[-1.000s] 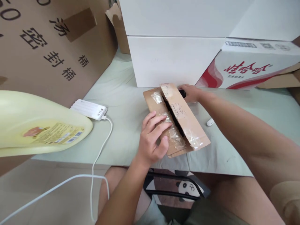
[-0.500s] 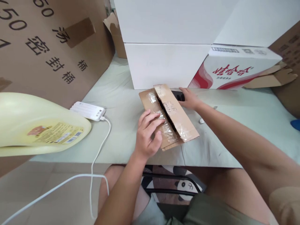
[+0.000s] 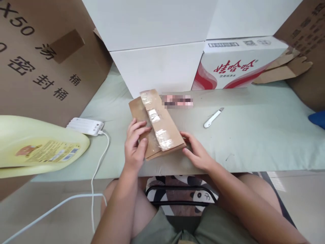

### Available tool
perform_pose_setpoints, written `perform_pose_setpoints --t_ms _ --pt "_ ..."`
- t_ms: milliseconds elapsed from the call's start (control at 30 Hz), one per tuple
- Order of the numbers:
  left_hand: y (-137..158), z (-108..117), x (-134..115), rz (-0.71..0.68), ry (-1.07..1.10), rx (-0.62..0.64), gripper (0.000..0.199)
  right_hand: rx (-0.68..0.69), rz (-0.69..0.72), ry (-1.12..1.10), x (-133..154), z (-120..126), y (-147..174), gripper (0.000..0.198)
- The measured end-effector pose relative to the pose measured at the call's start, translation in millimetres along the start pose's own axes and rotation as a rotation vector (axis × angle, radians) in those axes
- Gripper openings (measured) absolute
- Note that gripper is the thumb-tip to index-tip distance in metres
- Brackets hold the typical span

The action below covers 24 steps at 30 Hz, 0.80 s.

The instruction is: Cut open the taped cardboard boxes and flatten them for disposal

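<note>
A small brown cardboard box (image 3: 170,123) with strips of clear tape lies tilted on the pale green cloth. My left hand (image 3: 135,142) holds its left side, with the fingers and thumb curled over the flap. At the near right corner, my right hand (image 3: 198,152) grips the box between thumb and fingers. To the right lies a white utility knife (image 3: 213,118) with its blade tip showing, touched by neither hand. A dark thing (image 3: 177,100) behind the box is blurred by pixels, so its kind cannot be made out.
White cartons (image 3: 157,67) stand along the back, one with red print (image 3: 236,67). A big brown carton (image 3: 45,61) fills the left. A yellow bottle (image 3: 43,149) and a white power bank (image 3: 86,126) with its cable (image 3: 101,162) lie nearby. A blue object (image 3: 317,118) sits at far right.
My right hand has left the dark thing behind the box and come to the box's near right corner. The raised flap now lies flatter. The knife has come into full view.
</note>
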<state>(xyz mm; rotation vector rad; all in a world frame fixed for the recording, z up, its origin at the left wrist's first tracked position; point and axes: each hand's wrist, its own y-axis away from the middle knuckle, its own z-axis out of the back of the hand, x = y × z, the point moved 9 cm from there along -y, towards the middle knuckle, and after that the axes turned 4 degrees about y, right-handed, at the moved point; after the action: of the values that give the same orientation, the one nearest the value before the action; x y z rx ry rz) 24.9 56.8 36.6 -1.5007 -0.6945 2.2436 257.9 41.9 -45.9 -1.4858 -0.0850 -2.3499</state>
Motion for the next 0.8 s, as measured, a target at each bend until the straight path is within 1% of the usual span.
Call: perform_pose_setpoints --t_ms 67,133,233,333,400,500,567,667,800 --pt "-1 6 11 0.074 0.043 -0.038 0.031 0.057 -0.045 -0.001 -4 -3 -1 0.057" --pt "-3 10 18 0.108 0.086 -0.074 0.033 0.110 -0.082 -0.022 -5 -5 0 0.058" --pt "-4 8 24 0.106 0.135 -0.075 0.037 0.142 -0.116 -0.044 -4 -6 1 0.063" --pt "-3 3 24 0.067 0.182 -0.038 0.042 0.152 -0.130 -0.041 -3 -6 0 0.065" --pt "-2 0 20 0.015 0.213 0.012 0.054 0.155 -0.135 -0.033 -3 -6 0 0.064" --pt "2 -8 11 -0.069 0.206 0.131 0.081 0.139 -0.133 -0.010 -3 -5 -2 0.062" --pt "5 -11 9 -0.088 0.187 0.178 0.091 0.127 -0.125 0.011 -3 -5 -4 0.061" --pt "6 -10 13 -0.055 0.205 0.165 0.093 0.122 -0.118 0.037 -3 -5 -5 0.060" --pt "5 -7 23 0.063 0.299 0.095 0.085 0.115 -0.114 0.057 -4 -7 -6 0.057"
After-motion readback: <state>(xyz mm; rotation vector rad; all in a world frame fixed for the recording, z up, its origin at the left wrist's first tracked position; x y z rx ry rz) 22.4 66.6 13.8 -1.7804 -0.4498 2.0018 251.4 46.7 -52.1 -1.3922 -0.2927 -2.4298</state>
